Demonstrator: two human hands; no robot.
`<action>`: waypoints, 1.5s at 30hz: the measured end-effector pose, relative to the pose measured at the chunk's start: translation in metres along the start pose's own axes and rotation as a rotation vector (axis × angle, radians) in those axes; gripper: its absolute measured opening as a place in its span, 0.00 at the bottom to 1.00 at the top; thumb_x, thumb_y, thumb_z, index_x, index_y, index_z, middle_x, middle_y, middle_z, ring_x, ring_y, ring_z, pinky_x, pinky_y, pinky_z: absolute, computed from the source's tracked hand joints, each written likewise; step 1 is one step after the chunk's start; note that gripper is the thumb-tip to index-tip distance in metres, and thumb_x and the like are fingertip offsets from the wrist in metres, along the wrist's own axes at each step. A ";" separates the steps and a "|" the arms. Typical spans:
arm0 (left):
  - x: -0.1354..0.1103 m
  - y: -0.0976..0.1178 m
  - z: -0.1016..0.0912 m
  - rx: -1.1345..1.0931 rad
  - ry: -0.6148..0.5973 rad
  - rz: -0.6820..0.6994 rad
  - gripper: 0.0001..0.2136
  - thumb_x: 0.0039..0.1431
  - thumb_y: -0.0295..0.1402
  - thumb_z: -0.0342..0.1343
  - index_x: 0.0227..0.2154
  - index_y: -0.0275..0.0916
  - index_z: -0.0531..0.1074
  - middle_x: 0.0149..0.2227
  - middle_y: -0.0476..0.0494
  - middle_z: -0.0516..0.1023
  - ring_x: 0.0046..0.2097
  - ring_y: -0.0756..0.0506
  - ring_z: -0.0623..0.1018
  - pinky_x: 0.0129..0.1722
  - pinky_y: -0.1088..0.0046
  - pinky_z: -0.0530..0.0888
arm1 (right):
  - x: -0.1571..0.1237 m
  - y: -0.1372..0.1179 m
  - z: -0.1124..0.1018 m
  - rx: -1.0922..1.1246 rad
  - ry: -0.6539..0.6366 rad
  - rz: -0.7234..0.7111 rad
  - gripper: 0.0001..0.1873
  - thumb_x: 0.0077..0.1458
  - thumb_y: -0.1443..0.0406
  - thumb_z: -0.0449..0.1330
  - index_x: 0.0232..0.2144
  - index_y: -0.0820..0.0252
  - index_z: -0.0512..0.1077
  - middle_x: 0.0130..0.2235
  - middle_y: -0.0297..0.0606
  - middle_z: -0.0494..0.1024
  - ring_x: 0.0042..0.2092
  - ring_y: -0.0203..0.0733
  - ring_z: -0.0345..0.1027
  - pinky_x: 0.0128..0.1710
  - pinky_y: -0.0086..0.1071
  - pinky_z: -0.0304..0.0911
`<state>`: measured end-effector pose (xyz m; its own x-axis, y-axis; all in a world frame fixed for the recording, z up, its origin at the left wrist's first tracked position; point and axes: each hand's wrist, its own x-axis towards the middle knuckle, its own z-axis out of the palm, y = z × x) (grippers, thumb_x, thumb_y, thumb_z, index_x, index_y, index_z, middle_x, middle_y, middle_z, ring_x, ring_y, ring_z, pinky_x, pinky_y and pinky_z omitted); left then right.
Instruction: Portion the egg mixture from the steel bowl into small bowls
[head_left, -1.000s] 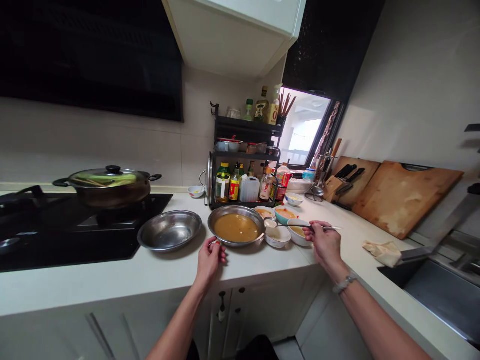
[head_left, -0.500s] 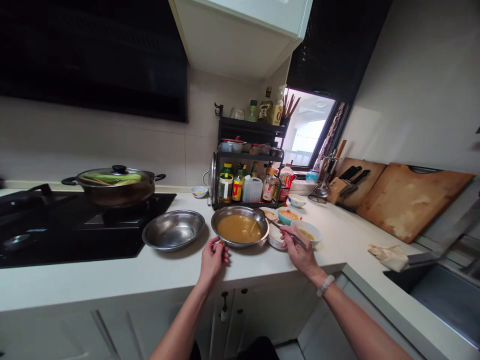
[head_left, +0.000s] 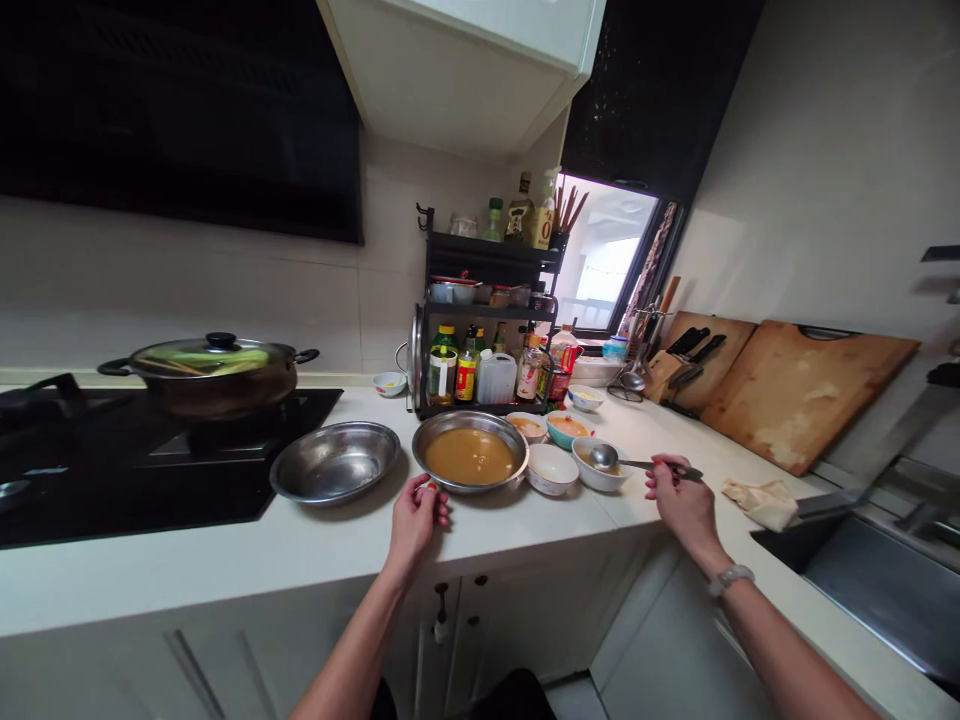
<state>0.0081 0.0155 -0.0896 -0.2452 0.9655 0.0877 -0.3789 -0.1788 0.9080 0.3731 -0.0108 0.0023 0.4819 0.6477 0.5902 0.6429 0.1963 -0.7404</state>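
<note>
My right hand [head_left: 684, 498] is closed around the handle of a metal ladle [head_left: 604, 457]. The ladle's head is over a white bowl [head_left: 604, 482] of yellowish liquid. My left hand [head_left: 420, 510] has its fingers curled at the near rim of a metal bowl [head_left: 517, 478] filled with brownish-yellow liquid; the thumb meets the rim. Between these two bowls stands a white bowl [head_left: 553, 468] with little in it. Behind are a teal-sided bowl [head_left: 568, 430] with orange-coloured contents and another small bowl [head_left: 526, 427].
An empty metal basin [head_left: 335, 462] sits on the left, beside the black hob [head_left: 187, 500] with a lidded pot [head_left: 225, 385]. A black rack [head_left: 491, 312] of bottles stands behind. Cutting boards [head_left: 814, 390], a cloth [head_left: 761, 503] and a sink [head_left: 885, 590] are at the right.
My right hand has moved to the right, bringing the ladle from the metal bowl over to the right-hand white bowl. My left hand stays at the metal bowl's rim. The view has shifted slightly.
</note>
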 end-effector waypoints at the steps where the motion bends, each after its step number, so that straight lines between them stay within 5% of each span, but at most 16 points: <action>1: 0.000 0.000 0.000 -0.002 0.001 -0.001 0.18 0.50 0.38 0.56 0.43 0.36 0.62 0.22 0.51 0.74 0.20 0.53 0.71 0.19 0.78 0.68 | 0.000 0.004 -0.002 -0.017 -0.019 0.000 0.18 0.50 0.52 0.51 0.33 0.60 0.69 0.21 0.37 0.74 0.21 0.41 0.70 0.18 0.31 0.66; 14: -0.001 0.001 0.000 0.003 0.022 -0.007 0.18 0.49 0.36 0.56 0.43 0.36 0.62 0.21 0.51 0.74 0.20 0.53 0.71 0.18 0.78 0.67 | -0.005 0.013 0.000 -0.001 -0.080 -0.010 0.15 0.50 0.55 0.52 0.34 0.59 0.70 0.22 0.36 0.75 0.21 0.40 0.71 0.18 0.29 0.67; 19: -0.001 0.002 0.000 0.006 0.013 -0.007 0.18 0.49 0.36 0.56 0.43 0.36 0.62 0.22 0.51 0.74 0.20 0.53 0.71 0.19 0.78 0.68 | 0.002 0.017 -0.001 0.197 0.029 0.178 0.14 0.46 0.56 0.56 0.29 0.62 0.68 0.18 0.35 0.73 0.17 0.38 0.67 0.15 0.29 0.65; 25: 0.000 -0.001 -0.001 0.010 0.002 -0.002 0.18 0.49 0.37 0.56 0.43 0.36 0.62 0.22 0.51 0.74 0.20 0.52 0.72 0.19 0.78 0.68 | 0.008 0.025 -0.002 0.405 0.191 0.244 0.15 0.41 0.57 0.62 0.28 0.63 0.68 0.17 0.32 0.72 0.17 0.36 0.67 0.13 0.26 0.63; 45: -0.001 0.003 0.001 0.014 0.005 -0.001 0.20 0.48 0.38 0.57 0.43 0.35 0.62 0.22 0.51 0.73 0.20 0.52 0.71 0.19 0.78 0.68 | 0.013 0.001 -0.008 0.557 0.237 0.256 0.15 0.37 0.59 0.64 0.27 0.62 0.67 0.16 0.31 0.72 0.16 0.34 0.65 0.12 0.25 0.62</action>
<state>0.0078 0.0140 -0.0871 -0.2489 0.9648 0.0849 -0.3664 -0.1749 0.9139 0.3845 -0.0081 0.0115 0.7376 0.5573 0.3812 0.1168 0.4508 -0.8850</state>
